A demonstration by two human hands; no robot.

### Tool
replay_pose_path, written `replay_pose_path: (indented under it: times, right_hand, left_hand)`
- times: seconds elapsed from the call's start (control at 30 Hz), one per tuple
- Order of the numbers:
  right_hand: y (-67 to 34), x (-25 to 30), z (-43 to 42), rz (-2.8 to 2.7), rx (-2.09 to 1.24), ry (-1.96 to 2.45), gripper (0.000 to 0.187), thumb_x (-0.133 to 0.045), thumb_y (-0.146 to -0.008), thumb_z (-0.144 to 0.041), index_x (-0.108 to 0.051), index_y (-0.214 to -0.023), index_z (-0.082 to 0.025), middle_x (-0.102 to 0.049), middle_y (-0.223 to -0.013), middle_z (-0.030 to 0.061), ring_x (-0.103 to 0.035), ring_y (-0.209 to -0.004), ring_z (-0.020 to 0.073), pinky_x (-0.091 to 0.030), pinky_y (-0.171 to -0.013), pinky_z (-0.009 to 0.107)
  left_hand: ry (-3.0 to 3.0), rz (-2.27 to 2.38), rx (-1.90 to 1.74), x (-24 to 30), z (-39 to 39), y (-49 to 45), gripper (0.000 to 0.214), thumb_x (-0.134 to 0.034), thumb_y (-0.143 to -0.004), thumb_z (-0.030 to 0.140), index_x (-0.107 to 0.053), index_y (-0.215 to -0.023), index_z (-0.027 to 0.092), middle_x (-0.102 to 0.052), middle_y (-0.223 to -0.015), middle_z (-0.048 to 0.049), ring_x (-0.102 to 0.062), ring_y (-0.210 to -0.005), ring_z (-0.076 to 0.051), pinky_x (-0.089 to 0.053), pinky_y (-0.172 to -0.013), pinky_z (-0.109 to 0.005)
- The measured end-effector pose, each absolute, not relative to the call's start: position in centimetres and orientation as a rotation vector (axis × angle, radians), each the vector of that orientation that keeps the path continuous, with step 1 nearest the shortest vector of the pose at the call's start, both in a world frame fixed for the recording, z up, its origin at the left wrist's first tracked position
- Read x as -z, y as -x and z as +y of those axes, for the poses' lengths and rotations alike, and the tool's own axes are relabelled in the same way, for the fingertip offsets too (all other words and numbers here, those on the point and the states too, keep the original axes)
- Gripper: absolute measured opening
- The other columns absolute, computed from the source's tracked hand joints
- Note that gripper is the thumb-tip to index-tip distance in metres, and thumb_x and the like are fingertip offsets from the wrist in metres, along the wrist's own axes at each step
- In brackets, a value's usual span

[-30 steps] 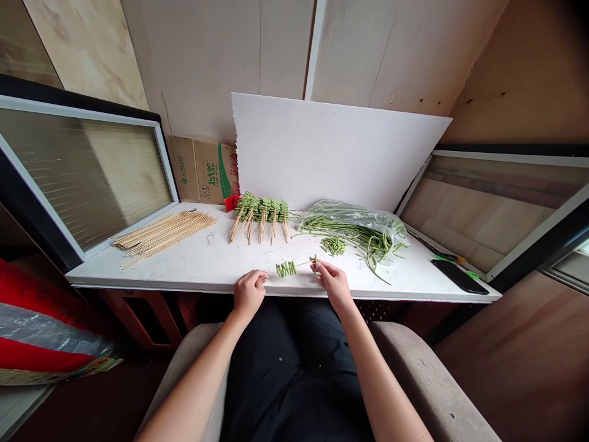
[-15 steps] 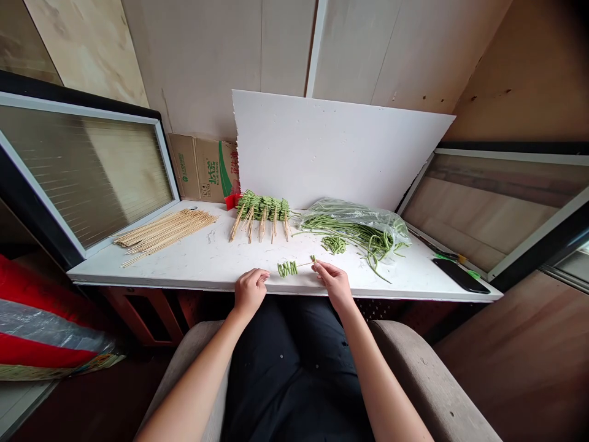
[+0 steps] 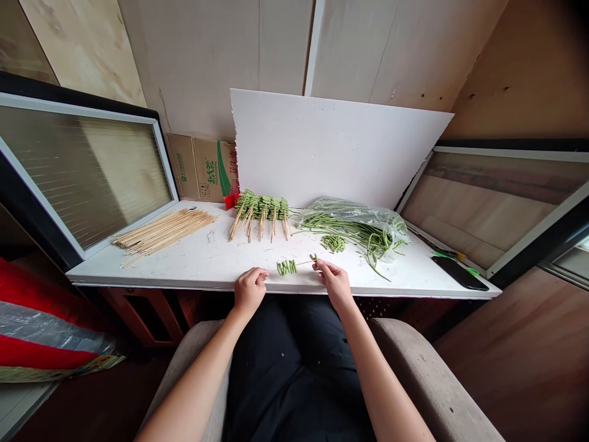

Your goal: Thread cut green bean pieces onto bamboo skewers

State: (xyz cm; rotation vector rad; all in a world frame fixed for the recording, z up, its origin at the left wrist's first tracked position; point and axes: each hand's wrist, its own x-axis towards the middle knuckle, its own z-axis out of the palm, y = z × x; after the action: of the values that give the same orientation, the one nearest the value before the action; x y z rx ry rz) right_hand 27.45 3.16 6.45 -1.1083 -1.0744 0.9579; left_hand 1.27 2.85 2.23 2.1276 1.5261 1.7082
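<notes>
My left hand (image 3: pixel 249 288) is closed, pinching the near end of a thin bamboo skewer (image 3: pixel 301 263) held level over the front of the white table (image 3: pixel 193 261). Several short green bean pieces (image 3: pixel 286 267) are threaded side by side on it. My right hand (image 3: pixel 335 281) is closed, pinching a green bean piece (image 3: pixel 313 258) at the skewer's other end. A small pile of cut bean pieces (image 3: pixel 334 243) lies just beyond my right hand.
Finished bean skewers (image 3: pixel 261 213) lie in a row at the back. Bare bamboo skewers (image 3: pixel 161 232) are piled at the left. A clear bag of long beans (image 3: pixel 359 226) lies at the right, with a black phone (image 3: pixel 459 274) near the right edge. A cardboard box (image 3: pixel 202 168) stands behind.
Both hands and the skewer have stayed almost where they were. The view has shifted slightly.
</notes>
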Motion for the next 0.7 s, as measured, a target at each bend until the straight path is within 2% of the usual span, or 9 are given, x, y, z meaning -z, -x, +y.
replay_pose_path:
  times: [0.43,0.7]
  right_hand:
    - [-27.80,-5.84,3.49,-1.047,-0.976,1.104,0.045,-0.085,-0.071,-0.059,-0.085,-0.096,-0.021,-0.081,-0.094,0.0091,-0.070,-0.083,0.0224,-0.051,-0.069,0.032]
    - [-27.54,-6.25,2.96,-1.017,-0.937,1.116,0.043,-0.089,-0.067,-0.056,-0.086,-0.090,-0.020,-0.081,-0.090,0.0096,-0.068,-0.080,0.0231,-0.052,-0.071,0.034]
  left_hand:
    - [-2.136,1.545,-1.692,-2.36,2.80,-1.27,0.040,-0.045,-0.074,-0.007,-0.072,-0.084,0.022,-0.079,-0.080,-0.0007,-0.077,-0.078,-0.019,-0.056,-0.070,-0.027]
    - [-2.170,1.511,-1.738,-2.10,2.99,-1.28,0.041,-0.045,-0.073,-0.009,-0.071,-0.083,0.022,-0.079,-0.080,0.0010,-0.077,-0.076,-0.018,-0.055,-0.067,-0.026]
